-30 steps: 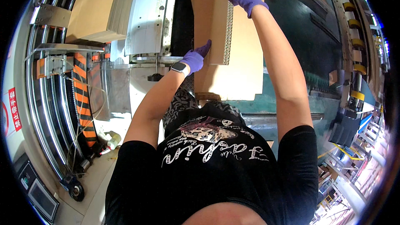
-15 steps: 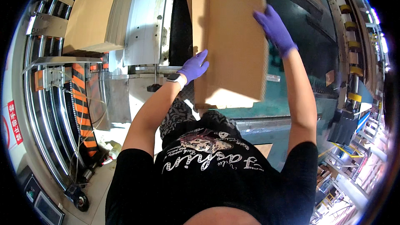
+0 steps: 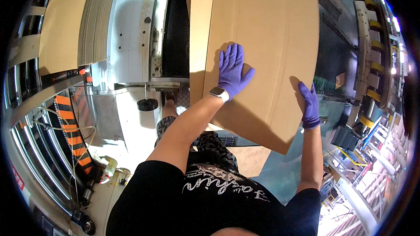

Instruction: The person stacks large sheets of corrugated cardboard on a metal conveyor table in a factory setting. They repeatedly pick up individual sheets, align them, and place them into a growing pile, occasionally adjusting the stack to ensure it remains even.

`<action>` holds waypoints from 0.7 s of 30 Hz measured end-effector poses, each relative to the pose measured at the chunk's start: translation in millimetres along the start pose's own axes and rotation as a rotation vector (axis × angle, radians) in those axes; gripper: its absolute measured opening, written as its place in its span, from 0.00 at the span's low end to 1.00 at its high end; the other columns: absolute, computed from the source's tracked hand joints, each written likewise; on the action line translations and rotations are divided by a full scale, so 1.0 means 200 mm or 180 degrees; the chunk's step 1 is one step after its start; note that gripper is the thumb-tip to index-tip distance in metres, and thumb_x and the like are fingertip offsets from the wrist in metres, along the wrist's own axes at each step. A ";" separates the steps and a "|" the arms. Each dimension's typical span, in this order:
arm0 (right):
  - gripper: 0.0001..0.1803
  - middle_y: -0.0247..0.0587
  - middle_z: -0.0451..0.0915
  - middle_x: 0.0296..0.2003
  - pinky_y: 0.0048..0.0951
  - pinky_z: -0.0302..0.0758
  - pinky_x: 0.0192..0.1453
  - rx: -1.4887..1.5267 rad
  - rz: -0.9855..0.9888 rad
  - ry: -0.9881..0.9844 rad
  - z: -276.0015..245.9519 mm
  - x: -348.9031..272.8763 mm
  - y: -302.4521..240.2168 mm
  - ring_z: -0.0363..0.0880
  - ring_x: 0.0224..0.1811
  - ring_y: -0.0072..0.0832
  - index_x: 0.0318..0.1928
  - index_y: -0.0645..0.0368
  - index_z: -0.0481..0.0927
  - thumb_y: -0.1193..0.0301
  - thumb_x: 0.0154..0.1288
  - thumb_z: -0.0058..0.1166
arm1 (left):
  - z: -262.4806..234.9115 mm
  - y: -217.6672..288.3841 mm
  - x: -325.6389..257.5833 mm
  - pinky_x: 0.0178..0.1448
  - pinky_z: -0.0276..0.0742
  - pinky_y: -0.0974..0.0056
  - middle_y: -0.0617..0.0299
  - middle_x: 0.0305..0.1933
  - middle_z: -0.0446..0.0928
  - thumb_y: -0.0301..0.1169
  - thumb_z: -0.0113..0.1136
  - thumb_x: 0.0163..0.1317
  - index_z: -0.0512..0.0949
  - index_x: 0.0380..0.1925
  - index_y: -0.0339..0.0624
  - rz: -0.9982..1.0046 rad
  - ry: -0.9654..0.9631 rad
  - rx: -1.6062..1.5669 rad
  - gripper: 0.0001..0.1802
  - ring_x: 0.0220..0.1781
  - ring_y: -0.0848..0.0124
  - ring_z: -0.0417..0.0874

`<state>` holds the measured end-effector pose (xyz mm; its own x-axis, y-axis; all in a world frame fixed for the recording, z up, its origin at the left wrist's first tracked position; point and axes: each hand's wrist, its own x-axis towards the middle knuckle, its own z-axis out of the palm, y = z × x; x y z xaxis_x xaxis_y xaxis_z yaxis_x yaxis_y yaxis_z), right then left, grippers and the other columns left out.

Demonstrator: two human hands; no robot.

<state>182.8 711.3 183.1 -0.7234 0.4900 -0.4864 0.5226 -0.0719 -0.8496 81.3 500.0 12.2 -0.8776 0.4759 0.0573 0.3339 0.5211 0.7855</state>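
A: Largest item first. Where does the cardboard sheet (image 3: pixel 262 39) sit?

B: It fills the upper middle of the view, a big flat tan panel held up in front of the person, its lower corner pointing down toward the torso. To its left stands a pale metal machine housing (image 3: pixel 131 30); further left, a stack of flat cardboard (image 3: pixel 65 22).

A: And the sheet relative to each grip?

B: The left hand (image 3: pixel 232 72), in a purple glove, lies flat against the near face of the sheet, fingers spread and pointing up. No clamping there; the palm presses on the surface. The right hand (image 3: pixel 309 107), also gloved purple, is at the sheet's right edge, lower down, fingers curled around that edge and closed on it.

A: Smaller details?

B: A watch (image 3: pixel 218 92) on the left wrist, just below the glove. A black round knob (image 3: pixel 147 104) sits on the machine, well left of the sheet.
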 end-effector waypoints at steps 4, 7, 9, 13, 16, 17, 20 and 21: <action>0.26 0.37 0.75 0.53 0.27 0.74 0.54 0.0018 0.0368 0.0173 0.00 0.00 0.02 0.75 0.52 0.26 0.62 0.60 0.67 0.69 0.66 0.56 | 0.03 -0.02 -0.01 0.77 0.29 0.44 0.41 0.76 0.43 0.52 0.55 0.57 0.47 0.71 0.32 0.0048 0.0001 -0.0022 0.51 0.79 0.51 0.39; 0.25 0.38 0.75 0.53 0.28 0.73 0.55 -0.0033 0.0142 0.0177 0.02 -0.01 0.02 0.75 0.53 0.27 0.62 0.62 0.67 0.70 0.67 0.55 | 0.01 -0.01 0.01 0.77 0.28 0.43 0.39 0.75 0.44 0.53 0.57 0.54 0.47 0.70 0.31 0.0057 -0.0077 0.0194 0.53 0.79 0.49 0.39; 0.25 0.40 0.75 0.54 0.29 0.73 0.57 0.0061 0.0162 0.0083 0.03 -0.02 0.01 0.74 0.54 0.27 0.62 0.63 0.67 0.70 0.67 0.55 | 0.03 -0.03 0.01 0.77 0.28 0.42 0.39 0.75 0.45 0.53 0.57 0.54 0.47 0.70 0.30 0.0089 -0.0028 0.0125 0.53 0.78 0.49 0.39; 0.24 0.41 0.75 0.53 0.27 0.71 0.57 -0.0559 -0.0407 0.0068 0.02 -0.06 0.05 0.73 0.54 0.25 0.60 0.64 0.68 0.70 0.67 0.55 | 0.07 -0.01 0.01 0.77 0.28 0.42 0.39 0.75 0.45 0.52 0.56 0.56 0.47 0.71 0.31 0.0115 0.0025 0.0053 0.51 0.78 0.48 0.40; 0.23 0.41 0.75 0.52 0.27 0.70 0.58 -0.0612 -0.0646 -0.0233 0.07 -0.07 -0.07 0.73 0.53 0.25 0.60 0.64 0.69 0.70 0.67 0.56 | 0.06 -0.04 -0.01 0.77 0.30 0.43 0.39 0.75 0.46 0.52 0.54 0.58 0.48 0.71 0.32 0.0108 0.0129 -0.0078 0.50 0.78 0.48 0.42; 0.23 0.40 0.76 0.52 0.27 0.69 0.58 -0.0735 -0.0797 -0.0372 0.07 -0.08 -0.12 0.73 0.53 0.26 0.59 0.64 0.69 0.70 0.67 0.56 | 0.05 -0.04 0.00 0.77 0.31 0.44 0.39 0.75 0.46 0.53 0.53 0.59 0.48 0.71 0.32 0.0114 0.0173 -0.0143 0.49 0.78 0.48 0.43; 0.25 0.40 0.76 0.52 0.28 0.70 0.58 -0.0810 -0.0610 -0.0339 0.09 -0.14 -0.18 0.73 0.52 0.26 0.59 0.65 0.69 0.68 0.65 0.58 | -0.05 0.01 -0.05 0.78 0.32 0.47 0.40 0.75 0.46 0.44 0.54 0.61 0.47 0.71 0.32 0.0077 0.0137 -0.0259 0.45 0.78 0.47 0.43; 0.25 0.40 0.76 0.52 0.28 0.70 0.58 -0.1105 -0.0783 -0.0402 0.09 -0.19 -0.18 0.74 0.52 0.25 0.59 0.65 0.68 0.68 0.65 0.59 | -0.06 0.03 -0.12 0.78 0.32 0.48 0.40 0.75 0.46 0.41 0.55 0.60 0.46 0.71 0.32 0.0000 0.0097 -0.0296 0.45 0.78 0.48 0.42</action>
<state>184.0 679.1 228.7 -0.8833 0.3444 -0.3179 0.4331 0.3403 -0.8347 100.6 483.8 23.5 -0.8881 0.4535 0.0750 0.3018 0.4523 0.8392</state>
